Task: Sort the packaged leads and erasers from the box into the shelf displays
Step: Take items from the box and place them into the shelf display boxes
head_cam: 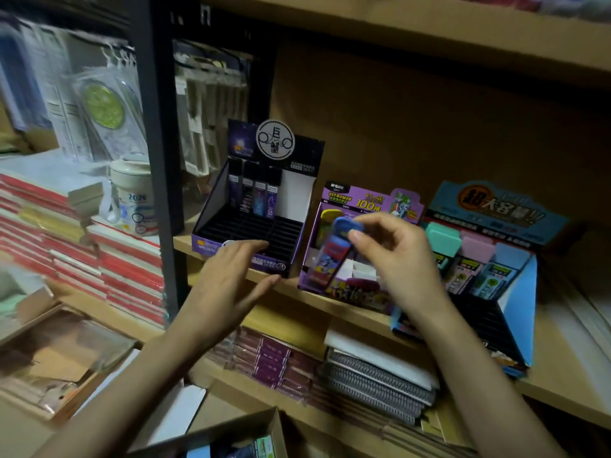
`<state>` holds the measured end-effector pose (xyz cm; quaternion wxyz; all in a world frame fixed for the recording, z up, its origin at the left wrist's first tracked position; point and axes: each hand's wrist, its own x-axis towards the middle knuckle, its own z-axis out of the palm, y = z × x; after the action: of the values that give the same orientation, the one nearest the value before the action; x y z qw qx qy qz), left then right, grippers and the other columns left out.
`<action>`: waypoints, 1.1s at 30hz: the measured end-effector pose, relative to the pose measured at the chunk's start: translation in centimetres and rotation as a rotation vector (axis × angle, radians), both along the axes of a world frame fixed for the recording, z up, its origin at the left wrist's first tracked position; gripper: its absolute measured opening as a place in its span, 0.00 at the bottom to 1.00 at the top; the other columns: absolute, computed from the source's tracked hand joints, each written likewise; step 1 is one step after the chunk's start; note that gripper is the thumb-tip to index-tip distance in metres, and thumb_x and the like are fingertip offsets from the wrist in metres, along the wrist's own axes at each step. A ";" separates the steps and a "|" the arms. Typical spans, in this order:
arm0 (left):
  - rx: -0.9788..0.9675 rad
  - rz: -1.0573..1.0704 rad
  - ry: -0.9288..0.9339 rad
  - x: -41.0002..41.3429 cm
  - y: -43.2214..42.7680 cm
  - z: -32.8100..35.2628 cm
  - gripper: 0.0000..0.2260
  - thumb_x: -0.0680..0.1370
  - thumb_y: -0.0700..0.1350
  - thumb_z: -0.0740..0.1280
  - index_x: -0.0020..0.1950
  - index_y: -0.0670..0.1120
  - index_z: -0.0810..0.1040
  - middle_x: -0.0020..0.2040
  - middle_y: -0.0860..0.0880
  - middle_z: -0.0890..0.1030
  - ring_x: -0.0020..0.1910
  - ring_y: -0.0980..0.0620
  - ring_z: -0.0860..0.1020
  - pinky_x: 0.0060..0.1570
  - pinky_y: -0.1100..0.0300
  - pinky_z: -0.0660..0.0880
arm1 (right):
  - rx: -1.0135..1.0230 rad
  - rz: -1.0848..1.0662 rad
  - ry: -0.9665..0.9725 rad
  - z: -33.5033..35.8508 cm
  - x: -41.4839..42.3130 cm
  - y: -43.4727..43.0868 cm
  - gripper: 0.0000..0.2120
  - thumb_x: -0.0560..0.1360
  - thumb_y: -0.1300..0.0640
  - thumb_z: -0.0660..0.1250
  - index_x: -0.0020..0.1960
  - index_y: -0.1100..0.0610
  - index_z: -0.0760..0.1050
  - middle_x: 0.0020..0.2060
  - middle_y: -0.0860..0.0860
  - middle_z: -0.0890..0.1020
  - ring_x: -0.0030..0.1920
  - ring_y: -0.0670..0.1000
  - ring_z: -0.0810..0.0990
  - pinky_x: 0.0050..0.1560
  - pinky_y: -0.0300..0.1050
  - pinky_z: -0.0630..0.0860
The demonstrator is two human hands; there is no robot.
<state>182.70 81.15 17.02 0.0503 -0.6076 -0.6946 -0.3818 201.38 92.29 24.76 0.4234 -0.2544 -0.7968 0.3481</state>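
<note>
- I am pinching a blue-capped pack of leads between the thumb and fingertips of my right hand. I am holding it tilted, just above the purple display in the middle of the shelf.
- My left hand is hovering open with straight fingers at the shelf's front edge, by the dark display, and is holding nothing.
- Because the pack is leaning, I judge it could catch on a white divider and jam or sit crooked.
- I am only gripping it near the cap, so the lower end could swing or slip free and drop off the front edge.
- The purple display is sitting close to that edge, so pushing down hard could shove it forward.
- My right wrist is passing just beside the blue display of erasers and could knock it.
- The box is waiting below the shelf with more packs in it.
</note>
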 end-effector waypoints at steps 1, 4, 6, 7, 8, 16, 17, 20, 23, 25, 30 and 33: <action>-0.010 0.007 0.001 -0.4 0.3 0.1 0.28 0.74 0.61 0.57 0.68 0.45 0.70 0.65 0.48 0.74 0.65 0.52 0.70 0.62 0.60 0.63 | 0.054 -0.054 0.004 0.5 0.6 0.7 0.13 0.73 0.63 0.68 0.42 0.45 0.76 0.38 0.42 0.80 0.37 0.38 0.76 0.41 0.30 0.71; -0.038 -0.015 0.056 -0.3 1.4 -0.2 0.27 0.75 0.61 0.58 0.70 0.48 0.68 0.70 0.50 0.70 0.70 0.54 0.64 0.67 0.61 0.58 | 0.141 -0.188 0.001 1.3 2.1 2.8 0.08 0.74 0.62 0.68 0.46 0.48 0.77 0.41 0.42 0.80 0.41 0.39 0.77 0.42 0.27 0.71; -0.052 -0.023 0.080 0.0 2.0 -0.5 0.26 0.76 0.58 0.60 0.72 0.49 0.66 0.72 0.52 0.67 0.73 0.54 0.60 0.69 0.60 0.54 | 0.148 -0.243 -0.004 1.0 2.5 3.7 0.06 0.74 0.62 0.68 0.48 0.51 0.78 0.42 0.42 0.80 0.42 0.41 0.77 0.44 0.30 0.71; -0.054 -0.024 0.069 0.0 2.3 -0.5 0.25 0.77 0.57 0.61 0.72 0.50 0.65 0.73 0.53 0.66 0.74 0.54 0.59 0.69 0.59 0.54 | 0.146 -0.259 -0.002 0.8 2.5 4.0 0.06 0.75 0.61 0.68 0.49 0.52 0.78 0.42 0.42 0.80 0.42 0.41 0.78 0.45 0.32 0.72; -0.054 -0.031 0.048 0.1 2.5 -0.5 0.25 0.78 0.55 0.62 0.73 0.50 0.65 0.73 0.53 0.66 0.73 0.54 0.61 0.70 0.59 0.56 | 0.150 -0.269 -0.001 0.6 2.5 4.2 0.07 0.75 0.61 0.68 0.50 0.52 0.78 0.42 0.43 0.81 0.43 0.41 0.78 0.46 0.33 0.72; -0.050 -0.249 0.149 1.9 3.3 -0.6 0.18 0.79 0.46 0.65 0.69 0.47 0.72 0.69 0.51 0.71 0.67 0.53 0.70 0.64 0.60 0.65 | 0.361 -0.363 -0.102 -1.3 1.9 5.4 0.09 0.74 0.63 0.68 0.54 0.59 0.80 0.46 0.48 0.80 0.47 0.43 0.76 0.48 0.23 0.66; -0.074 -0.256 0.149 2.1 3.4 -0.8 0.19 0.79 0.46 0.64 0.70 0.48 0.71 0.70 0.52 0.70 0.67 0.54 0.69 0.64 0.61 0.65 | 0.376 -0.371 -0.120 -1.6 1.8 5.5 0.10 0.74 0.63 0.68 0.54 0.60 0.80 0.45 0.49 0.80 0.46 0.44 0.76 0.47 0.22 0.66; -0.104 -0.262 0.138 2.3 3.5 -1.4 0.20 0.79 0.47 0.63 0.72 0.51 0.67 0.72 0.55 0.65 0.66 0.57 0.69 0.61 0.66 0.66 | 0.399 -0.379 -0.176 -2.8 1.6 5.6 0.11 0.73 0.64 0.69 0.56 0.61 0.80 0.45 0.50 0.79 0.44 0.46 0.76 0.45 0.20 0.64; -0.103 -0.256 0.108 2.6 3.3 -1.5 0.22 0.80 0.48 0.62 0.74 0.52 0.63 0.73 0.56 0.63 0.68 0.58 0.67 0.63 0.65 0.66 | 0.458 -0.400 -0.232 -3.7 1.6 5.6 0.11 0.74 0.65 0.68 0.56 0.61 0.79 0.46 0.53 0.80 0.43 0.50 0.77 0.43 0.29 0.66; -0.088 -0.258 0.086 2.9 2.8 -1.5 0.24 0.79 0.47 0.63 0.74 0.50 0.62 0.74 0.54 0.61 0.69 0.57 0.66 0.65 0.64 0.65 | 0.502 -0.446 -0.253 -4.1 1.5 5.5 0.10 0.74 0.64 0.69 0.55 0.62 0.79 0.46 0.55 0.77 0.42 0.50 0.75 0.43 0.36 0.67; -0.051 -0.241 0.062 2.6 -0.1 -2.2 0.23 0.78 0.47 0.64 0.72 0.50 0.65 0.71 0.54 0.66 0.67 0.60 0.67 0.64 0.66 0.66 | 0.510 -0.462 -0.291 -3.9 1.3 4.3 0.14 0.75 0.62 0.67 0.60 0.62 0.77 0.52 0.56 0.73 0.45 0.45 0.70 0.45 0.38 0.69; -0.235 -0.236 0.022 1.5 -2.6 -3.5 0.24 0.79 0.49 0.63 0.73 0.54 0.60 0.67 0.57 0.70 0.61 0.66 0.69 0.59 0.70 0.69 | 0.546 -0.413 -0.278 -3.0 1.3 2.6 0.12 0.76 0.63 0.65 0.59 0.62 0.77 0.50 0.56 0.74 0.45 0.48 0.73 0.45 0.36 0.66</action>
<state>184.20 78.53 13.53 -0.0585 -0.6910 -0.6576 -0.2946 202.69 94.90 21.78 0.4246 -0.3322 -0.8422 -0.0082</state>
